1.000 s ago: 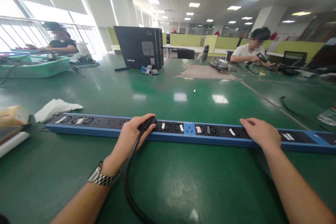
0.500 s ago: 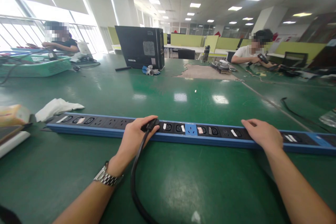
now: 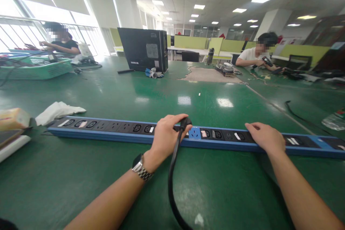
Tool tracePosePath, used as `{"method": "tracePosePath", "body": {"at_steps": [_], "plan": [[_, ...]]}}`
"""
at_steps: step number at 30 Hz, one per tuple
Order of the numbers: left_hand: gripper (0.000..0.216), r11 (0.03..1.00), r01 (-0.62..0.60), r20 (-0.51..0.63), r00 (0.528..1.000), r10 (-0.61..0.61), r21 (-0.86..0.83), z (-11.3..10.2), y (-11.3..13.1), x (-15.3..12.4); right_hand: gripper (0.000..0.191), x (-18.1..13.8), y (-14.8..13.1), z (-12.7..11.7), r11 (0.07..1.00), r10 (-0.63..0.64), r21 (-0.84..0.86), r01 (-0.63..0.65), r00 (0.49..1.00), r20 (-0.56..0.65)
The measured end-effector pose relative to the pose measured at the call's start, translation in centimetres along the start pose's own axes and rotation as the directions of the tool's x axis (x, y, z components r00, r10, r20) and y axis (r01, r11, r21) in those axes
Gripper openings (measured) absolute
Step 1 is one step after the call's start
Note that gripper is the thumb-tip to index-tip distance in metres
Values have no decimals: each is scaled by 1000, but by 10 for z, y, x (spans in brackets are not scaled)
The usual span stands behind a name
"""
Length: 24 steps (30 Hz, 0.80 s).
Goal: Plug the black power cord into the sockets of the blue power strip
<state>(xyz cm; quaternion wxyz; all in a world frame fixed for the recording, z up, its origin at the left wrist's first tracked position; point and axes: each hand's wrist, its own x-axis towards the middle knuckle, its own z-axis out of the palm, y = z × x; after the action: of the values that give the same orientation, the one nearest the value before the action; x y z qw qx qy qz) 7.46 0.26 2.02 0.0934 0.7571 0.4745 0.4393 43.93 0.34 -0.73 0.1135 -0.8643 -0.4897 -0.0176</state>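
A long blue power strip (image 3: pixel 118 136) with black sockets lies across the table in front of me. My left hand (image 3: pixel 167 133), with a metal watch on its wrist, is closed round a black power plug (image 3: pixel 185 123) over the strip, just left of its blue socket. Whether the plug sits in a socket is hidden by my fingers. Its thick black cord (image 3: pixel 172 183) hangs toward me and runs off the bottom edge. Further right, my right hand (image 3: pixel 266 137) grips the power strip across its width, thumb on the near side out of sight.
Crumpled white tissue (image 3: pixel 59 112) lies beyond the strip's left end. A black computer case (image 3: pixel 142 48) stands farther back, with gloves (image 3: pixel 154 73) before it. A green basket (image 3: pixel 43 70) is at far left. Two people sit across the table, at left and right.
My left hand has moved right along the strip with the plug, by a couple of sockets. The cord has swung right with it. My right hand stays on the strip.
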Motion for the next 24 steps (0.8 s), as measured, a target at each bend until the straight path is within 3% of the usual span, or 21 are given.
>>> {"method": "tracePosePath", "body": {"at_steps": [2,6,17,24], "plan": [[27,999,45,88,995,-46,7,19,10,3,62,-1,-1,-1,1000,0,-3,0,1000,9],[30,996,75,132,988,-81,52,39,12,3,62,-3,-3,-3,1000,16,-7,-16,999,32],[28,992,40,191,979,-63,123,26,14,3,62,-5,-5,-6,999,28,14,-29,999,36],[30,982,101,220,966,-135,157,31,16,7,62,-4,-5,-4,999,34,6,-34,999,29]]}}
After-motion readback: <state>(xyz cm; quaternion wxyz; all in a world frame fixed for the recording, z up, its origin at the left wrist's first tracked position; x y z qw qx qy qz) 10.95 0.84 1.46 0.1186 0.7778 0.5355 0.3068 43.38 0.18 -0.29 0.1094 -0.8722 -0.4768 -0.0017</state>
